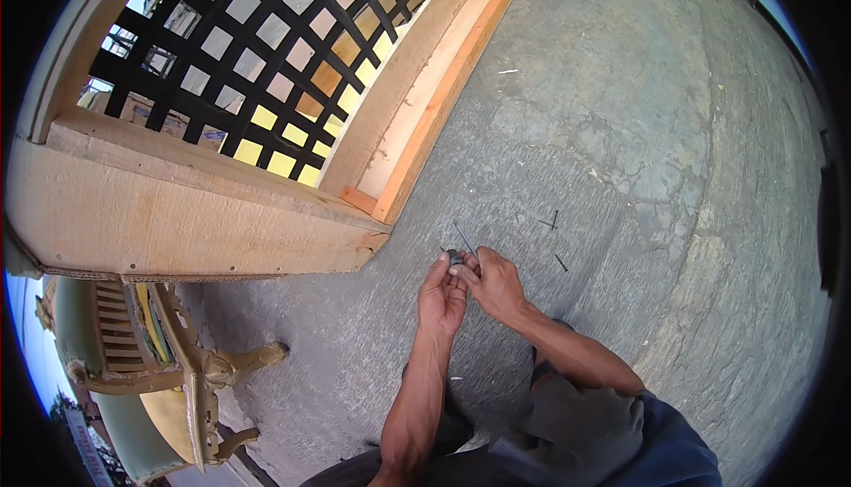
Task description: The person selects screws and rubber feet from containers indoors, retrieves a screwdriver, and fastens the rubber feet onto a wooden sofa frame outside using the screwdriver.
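Note:
Close together above the concrete floor, my two hands meet in front of me. My left hand is closed, its fingertips pinching a small dark piece whose kind I cannot make out. Beside it my right hand is closed around a thin grey metal rod, which sticks out up and to the left; its lower end is hidden in the fingers. The right fingertips also touch the dark piece. On the floor to the right lie dark nails or screws, two crossed and a single one nearer.
A large wooden furniture frame with woven black straps stands at the left, its near corner just beyond my hands. An upturned chair with gold carved legs and green padding lies at the lower left. Rough, cracked concrete stretches right.

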Demonstrator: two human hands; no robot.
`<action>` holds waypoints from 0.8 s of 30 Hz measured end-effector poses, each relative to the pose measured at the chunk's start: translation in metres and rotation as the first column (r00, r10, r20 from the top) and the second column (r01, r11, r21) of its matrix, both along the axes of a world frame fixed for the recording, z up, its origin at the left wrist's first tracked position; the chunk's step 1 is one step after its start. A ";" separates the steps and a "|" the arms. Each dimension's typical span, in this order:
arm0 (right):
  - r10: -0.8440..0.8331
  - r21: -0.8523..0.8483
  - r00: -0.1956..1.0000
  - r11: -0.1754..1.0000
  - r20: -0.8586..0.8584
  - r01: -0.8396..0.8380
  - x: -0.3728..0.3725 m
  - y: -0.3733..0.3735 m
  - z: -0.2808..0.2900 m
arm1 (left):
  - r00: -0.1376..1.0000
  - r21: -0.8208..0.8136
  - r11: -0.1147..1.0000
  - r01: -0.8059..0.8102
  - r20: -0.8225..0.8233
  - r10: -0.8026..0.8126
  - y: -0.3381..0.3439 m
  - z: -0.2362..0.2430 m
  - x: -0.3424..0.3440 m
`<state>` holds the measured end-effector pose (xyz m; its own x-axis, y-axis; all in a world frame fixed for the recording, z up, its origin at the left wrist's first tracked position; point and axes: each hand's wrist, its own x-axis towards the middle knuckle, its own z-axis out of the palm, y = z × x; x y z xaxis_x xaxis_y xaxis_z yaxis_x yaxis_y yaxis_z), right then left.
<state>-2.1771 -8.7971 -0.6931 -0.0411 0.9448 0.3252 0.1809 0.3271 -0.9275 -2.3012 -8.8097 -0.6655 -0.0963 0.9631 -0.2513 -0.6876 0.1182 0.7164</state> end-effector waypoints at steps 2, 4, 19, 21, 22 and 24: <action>-0.054 0.017 0.997 0.998 0.057 0.054 -0.002 -0.001 -0.005 | 1.000 -0.091 0.996 -0.007 0.001 0.007 -0.003 0.000 -0.003; 0.086 -0.185 0.996 0.980 0.032 -0.079 0.004 -0.001 -0.012 | 0.997 -0.140 0.987 -0.081 0.002 0.082 -0.006 0.003 -0.008; 0.532 -0.536 0.847 0.719 0.014 -0.443 0.042 -0.101 -0.008 | 0.917 -0.098 0.923 -0.372 0.118 0.382 0.016 0.037 -0.117; 0.570 -0.559 0.821 0.667 -0.044 -0.493 0.023 -0.084 0.018 | 0.941 -0.067 0.941 -0.332 0.049 0.335 0.017 0.046 -0.126; 0.510 -0.331 0.860 0.811 -0.002 -0.482 0.013 -0.076 0.009 | 0.943 -0.072 0.944 -0.322 0.061 0.326 0.017 0.047 -0.121; 0.447 -0.079 0.894 0.892 0.019 -0.444 -0.002 -0.073 0.001 | 0.956 -0.134 0.950 -0.281 0.043 0.289 0.013 0.048 -0.118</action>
